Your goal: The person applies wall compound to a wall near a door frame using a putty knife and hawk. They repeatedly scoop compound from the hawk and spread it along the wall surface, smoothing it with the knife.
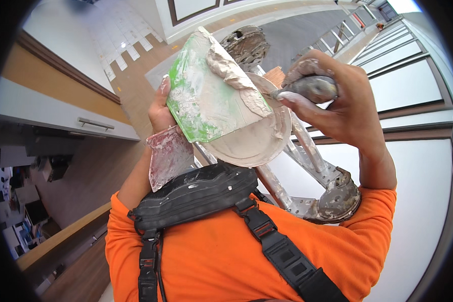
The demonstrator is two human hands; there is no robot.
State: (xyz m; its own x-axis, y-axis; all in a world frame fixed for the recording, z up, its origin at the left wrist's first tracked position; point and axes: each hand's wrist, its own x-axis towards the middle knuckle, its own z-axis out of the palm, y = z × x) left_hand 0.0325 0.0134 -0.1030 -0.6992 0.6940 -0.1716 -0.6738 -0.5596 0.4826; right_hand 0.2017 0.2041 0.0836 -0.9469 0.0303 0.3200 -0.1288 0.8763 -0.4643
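Note:
My left hand [160,111] is closed on a green plastic spreader board [199,98], smeared with white plaster. A thick ridge of plaster [232,70] lies along the board's far right edge. Beside the same hand, a dull red plaster-coated scraper [171,155] sticks out toward my chest; whether the fingers hold it too is hidden. My right hand [345,95] grips the grey, crusted handle of a putty knife [314,89], whose tip reaches the board's right corner. Below the board is a round plaster-coated container [256,157].
A metal ladder frame [307,143] with crusted round ends [340,199] stands under the container. Another ladder [340,36] lies far right. Panelled white wall [407,201] borders the right; a cabinet with a handle [95,123] stands left. A black bag [196,194] hangs on my chest.

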